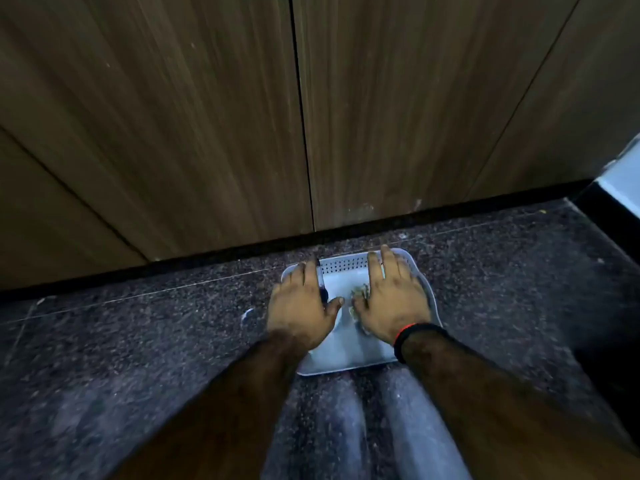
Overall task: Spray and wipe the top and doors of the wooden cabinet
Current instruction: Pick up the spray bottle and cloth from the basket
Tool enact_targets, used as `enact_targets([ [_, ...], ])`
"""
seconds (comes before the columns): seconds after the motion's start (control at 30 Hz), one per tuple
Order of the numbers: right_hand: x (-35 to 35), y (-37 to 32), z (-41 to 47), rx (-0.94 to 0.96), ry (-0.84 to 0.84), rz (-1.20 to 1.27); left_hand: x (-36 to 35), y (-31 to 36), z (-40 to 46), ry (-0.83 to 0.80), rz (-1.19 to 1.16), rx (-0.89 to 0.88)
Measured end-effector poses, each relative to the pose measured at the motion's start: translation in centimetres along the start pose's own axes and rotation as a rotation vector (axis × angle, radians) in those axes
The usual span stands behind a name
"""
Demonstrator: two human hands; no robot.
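Tall dark wooden cabinet doors [194,126] fill the upper half of the view, with a vertical seam between them. On the floor in front stands a white perforated basket [346,355]. My left hand [301,306] lies flat over the basket's left side, fingers stretched out over a dark slim object [322,289] that is mostly hidden. My right hand [391,303] rests inside the basket with fingers extended, its thumb on a crumpled greenish cloth [358,293]. A red and black band circles my right wrist. The cabinet top is out of view.
Dark speckled stone floor [138,341] runs along the cabinet's black plinth. A pale object's corner [623,181] juts in at the right edge. My knees in grey trousers [408,427] sit just behind the basket. A small white scrap [246,314] lies on the floor left of the basket.
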State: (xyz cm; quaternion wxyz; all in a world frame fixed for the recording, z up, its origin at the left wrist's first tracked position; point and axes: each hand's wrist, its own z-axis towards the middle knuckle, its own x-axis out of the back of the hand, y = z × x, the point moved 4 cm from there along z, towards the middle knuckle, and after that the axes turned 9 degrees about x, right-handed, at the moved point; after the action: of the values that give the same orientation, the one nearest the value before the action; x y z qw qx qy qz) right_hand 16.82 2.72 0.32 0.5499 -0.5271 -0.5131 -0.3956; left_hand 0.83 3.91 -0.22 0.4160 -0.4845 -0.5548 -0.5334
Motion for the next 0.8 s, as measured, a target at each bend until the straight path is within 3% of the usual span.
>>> enact_targets([
  [0.1, -3.9, 1.3, 0.6, -0.059, -0.08, 0.027, -3.2, -0.3, 1.1, -0.056, -0.112, 0.087],
  [0.57, -14.9, 3.7, 4.4, -0.173, -0.351, 0.103, -10.1, -0.4, 4.2, 0.033, -0.591, 0.412],
  [0.8, -16.9, 3.7, 5.4, -0.195, -0.492, 0.135, -10.3, -0.2, 5.9, 0.017, -0.596, 0.405],
])
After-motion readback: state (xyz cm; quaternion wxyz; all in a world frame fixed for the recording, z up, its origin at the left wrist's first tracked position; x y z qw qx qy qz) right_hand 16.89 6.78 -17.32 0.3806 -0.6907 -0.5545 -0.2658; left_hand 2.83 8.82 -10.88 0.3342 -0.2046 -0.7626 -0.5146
